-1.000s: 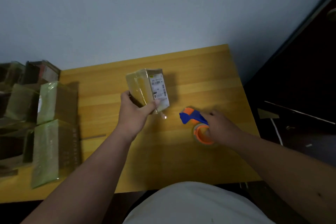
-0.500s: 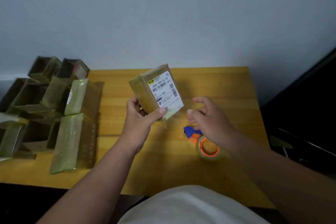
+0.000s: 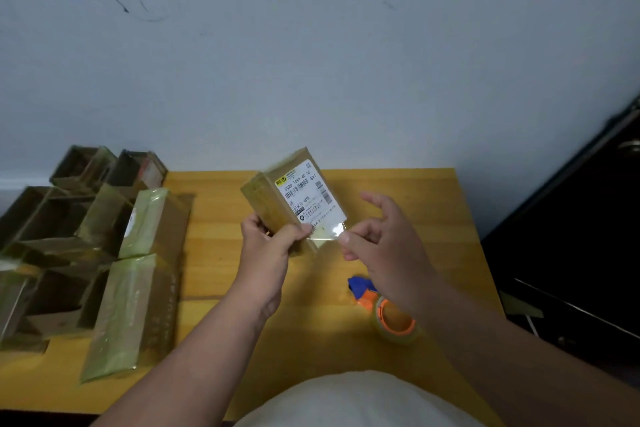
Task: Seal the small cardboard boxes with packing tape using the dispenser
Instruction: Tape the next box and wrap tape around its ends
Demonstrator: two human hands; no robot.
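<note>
Head view: left hand (image 3: pixel 266 253) grips small taped box (image 3: pixel 294 198), label up, lifted above table (image 3: pixel 433 204). Right hand (image 3: pixel 384 239) pinches loose tape tail (image 3: pixel 329 234) at box corner. Advice: press tail flat, no wrinkles. Tape dispenser (image 3: pixel 384 308) lies under right wrist.

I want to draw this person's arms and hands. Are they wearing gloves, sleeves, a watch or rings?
No gloves: the left hand and the right hand are both bare. Both forearms are bare too, with no sleeves showing down to the picture's edge. I see no watch, bracelet or rings. The only clothing in view is a light, whitish top at the bottom of the picture.
</note>
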